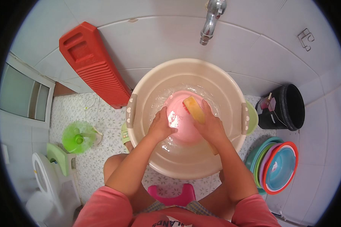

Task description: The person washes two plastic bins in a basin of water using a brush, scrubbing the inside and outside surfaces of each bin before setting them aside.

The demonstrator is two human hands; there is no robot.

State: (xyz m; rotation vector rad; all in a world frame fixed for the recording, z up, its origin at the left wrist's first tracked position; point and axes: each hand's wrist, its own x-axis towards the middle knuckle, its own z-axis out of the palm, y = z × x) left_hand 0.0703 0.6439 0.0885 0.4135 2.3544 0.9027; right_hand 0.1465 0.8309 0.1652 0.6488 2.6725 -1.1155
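Observation:
A large beige plastic tub (187,167) with water in it stands before me. Inside it lies a smooth, rounded pink plastic basin (182,113), partly in the water. My left hand (161,124) rests against the basin's left side, fingers apart. In my right hand (211,123) is a scrubbing brush with a wooden back (194,109), its red bristles turned toward the basin. My right fingers wrap the brush's near part, and the forearm hides some of its handle.
A red plastic washboard (88,62) leans on the wall at left, beneath which spins a green fan (79,139). A metal faucet (209,25) juts out above the tub. To the right stand a black bucket (289,107) and several nested basins (295,167). A pink stool (173,198) is below me.

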